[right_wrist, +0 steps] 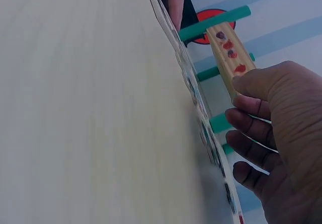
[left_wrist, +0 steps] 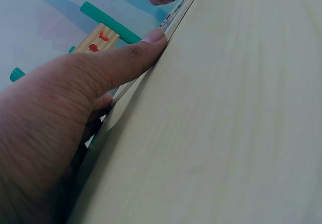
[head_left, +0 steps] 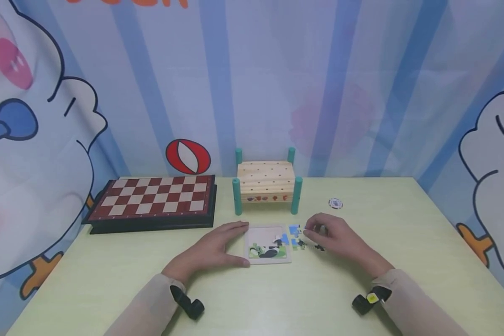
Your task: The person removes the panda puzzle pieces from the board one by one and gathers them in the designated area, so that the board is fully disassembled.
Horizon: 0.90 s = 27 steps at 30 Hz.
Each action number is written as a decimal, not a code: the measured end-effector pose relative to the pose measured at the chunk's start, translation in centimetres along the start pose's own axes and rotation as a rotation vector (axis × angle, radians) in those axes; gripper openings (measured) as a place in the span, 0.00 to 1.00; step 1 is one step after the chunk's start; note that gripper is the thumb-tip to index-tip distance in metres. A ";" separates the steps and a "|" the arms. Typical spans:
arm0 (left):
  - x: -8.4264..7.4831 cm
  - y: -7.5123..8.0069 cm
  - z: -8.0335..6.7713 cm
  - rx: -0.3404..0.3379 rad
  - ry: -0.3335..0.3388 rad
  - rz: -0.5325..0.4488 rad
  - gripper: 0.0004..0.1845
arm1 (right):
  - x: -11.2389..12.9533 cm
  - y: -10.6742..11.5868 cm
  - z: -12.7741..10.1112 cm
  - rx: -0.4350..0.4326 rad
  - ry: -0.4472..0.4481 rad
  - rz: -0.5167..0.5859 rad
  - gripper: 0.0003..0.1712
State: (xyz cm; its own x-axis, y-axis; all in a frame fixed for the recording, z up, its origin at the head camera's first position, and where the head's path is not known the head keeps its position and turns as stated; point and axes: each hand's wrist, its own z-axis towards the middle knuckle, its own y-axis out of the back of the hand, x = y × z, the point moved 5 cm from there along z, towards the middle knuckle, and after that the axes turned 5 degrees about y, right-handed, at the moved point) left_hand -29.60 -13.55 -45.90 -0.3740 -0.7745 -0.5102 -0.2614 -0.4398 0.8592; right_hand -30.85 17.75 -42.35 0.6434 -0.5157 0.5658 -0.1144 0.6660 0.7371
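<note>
A small puzzle tray (head_left: 269, 245) lies flat on the pale green counter (head_left: 109, 284), right in front of the person. The bottom part of its picture is filled in. The top part is bare.

The left hand (head_left: 218, 247) lies flat on the counter at the tray's left edge. Its fingers (head_left: 235, 228) are straight and spread. The thumb (left_wrist: 136, 58) presses against the side of the tray, as the left wrist view shows. It looks like this hand is there to keep the tray from sliding. It holds nothing.

The right hand (head_left: 333, 235) is just to the right of the tray, over a little pile of loose puzzle pieces (head_left: 296, 240). Some pieces are blue and some are dark. They lie close to the tray, so they are easy to reach. The right fingers (right_wrist: 254, 126) are bent and close together. The fingertips seem to be pinching a small piece, but it is too tiny and hidden to be sure.

Behind the tray stands a wooden peg bench (head_left: 266, 183) with teal legs. A folded chessboard (head_left: 153, 198) lies on the left side of the counter. A small round token (head_left: 335, 203) lies past the right hand, well apart from the puzzle.
</note>
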 end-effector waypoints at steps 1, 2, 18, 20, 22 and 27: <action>0.0 0.0 0.0 -0.001 -0.001 0.002 0.54 | 0.2 -0.3 0.3 0.004 0.017 0.007 0.03; -0.1 0.1 0.0 -0.001 -0.002 0.000 0.54 | 0.4 -0.6 0.7 0.012 0.032 0.013 0.04; 0.0 0.1 0.0 -0.002 0.011 -0.004 0.54 | 1.9 -4.3 4.5 0.155 0.120 -0.038 0.18; -0.1 0.1 0.0 -0.002 0.006 -0.007 0.54 | 1.8 -4.3 4.4 0.162 0.122 -0.035 0.18; -0.1 0.2 0.0 -0.004 0.000 -0.007 0.54 | 1.8 -4.3 4.4 0.166 0.129 -0.032 0.17; -0.2 0.2 -0.1 -0.005 0.000 -0.010 0.54 | 1.8 -4.4 4.3 0.180 0.131 -0.031 0.15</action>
State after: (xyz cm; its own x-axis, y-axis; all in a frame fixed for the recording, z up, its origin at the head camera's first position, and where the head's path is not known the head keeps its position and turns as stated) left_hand -29.50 -13.51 -45.56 -0.3712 -0.7703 -0.5185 -0.2602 -0.4498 0.8544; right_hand -32.41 11.57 -42.98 0.7400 -0.4527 0.4975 -0.2186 0.5375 0.8144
